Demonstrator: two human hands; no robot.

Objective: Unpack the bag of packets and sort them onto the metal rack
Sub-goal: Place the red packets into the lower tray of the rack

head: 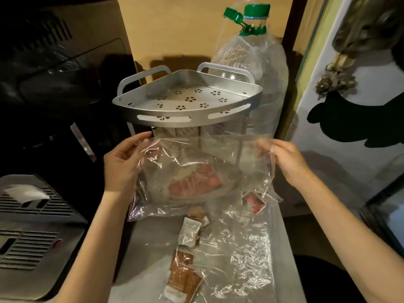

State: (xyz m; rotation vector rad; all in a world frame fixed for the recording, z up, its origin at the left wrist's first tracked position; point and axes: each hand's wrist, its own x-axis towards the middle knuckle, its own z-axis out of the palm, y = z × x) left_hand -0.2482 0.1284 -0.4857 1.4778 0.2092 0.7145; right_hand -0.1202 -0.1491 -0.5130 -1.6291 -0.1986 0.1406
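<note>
Both hands hold a clear plastic bag point(196, 169) up by its top edge, mouth stretched sideways between them. Left hand point(122, 165) pinches the left corner, right hand point(282, 160) the right corner. Red packets point(192, 182) show through the film, whether inside or on the lower shelf behind, cannot tell. Brown and white packets point(185, 254) lie on the counter point(144, 270) below, nearer the left hand. Metal rack point(188, 101) stands just behind the bag, top shelf bare. Likely next: set bag down, pick packets.
</note>
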